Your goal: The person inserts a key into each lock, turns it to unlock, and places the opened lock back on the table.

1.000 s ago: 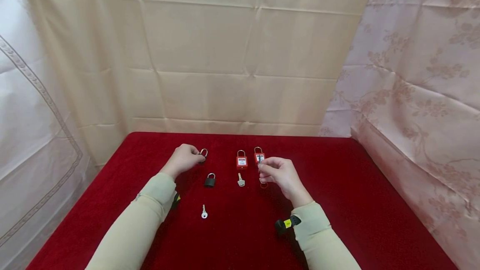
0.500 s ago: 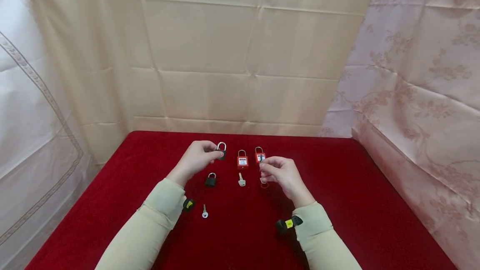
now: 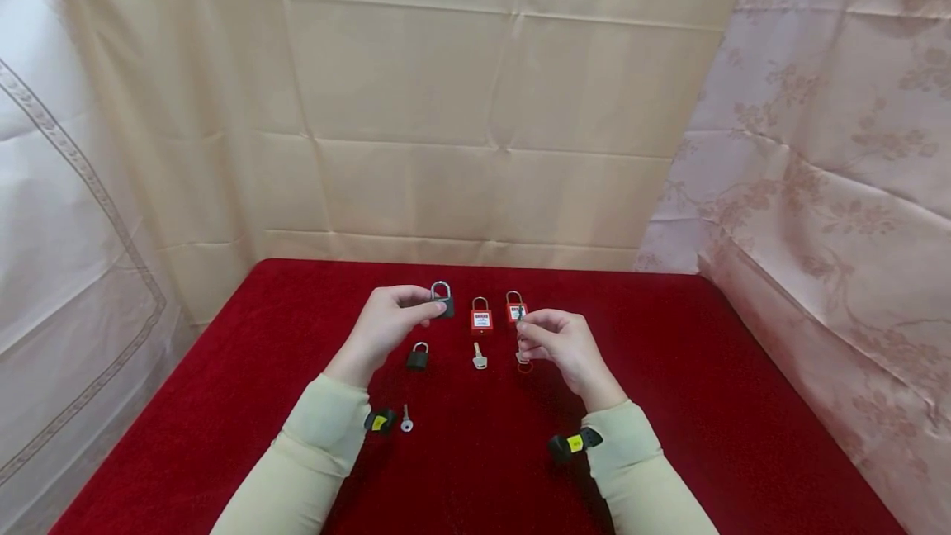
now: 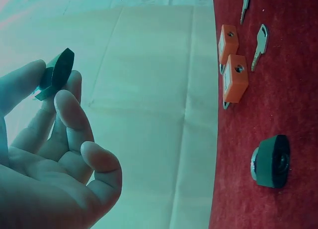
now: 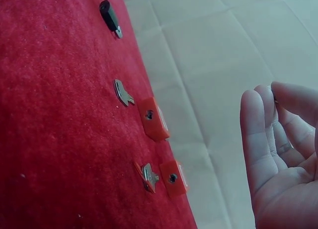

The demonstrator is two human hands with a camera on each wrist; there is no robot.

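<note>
My left hand (image 3: pixel 380 333) holds a dark padlock (image 3: pixel 445 305) above the far part of the table, its silver shackle pointing up. Thumb and fingers pinch the lock body (image 4: pixel 63 72) in the left wrist view. My right hand (image 3: pixel 568 349) pinches a thin key (image 3: pixel 521 314) between thumb and fingertips; its blade sticks up in the head view, while the fingers hide the rest. Behind that hand lies a red padlock (image 3: pixel 513 309) with a white label. Another red padlock (image 3: pixel 481 320) lies between the hands. Below the left hand is a second dark padlock (image 3: pixel 418 358).
A key (image 3: pixel 479 357) lies in front of the middle red padlock. Another key (image 3: pixel 522 359) with a red ring lies under my right hand. Nearer me is a round-headed key (image 3: pixel 406 422). Red cloth covers the table (image 3: pixel 475 477); a beige curtain (image 3: pixel 461 106) hangs behind.
My left hand has lifted the dark padlock from the left and brought it right, beside the middle red padlock. The right hand, with its key, has barely moved.
</note>
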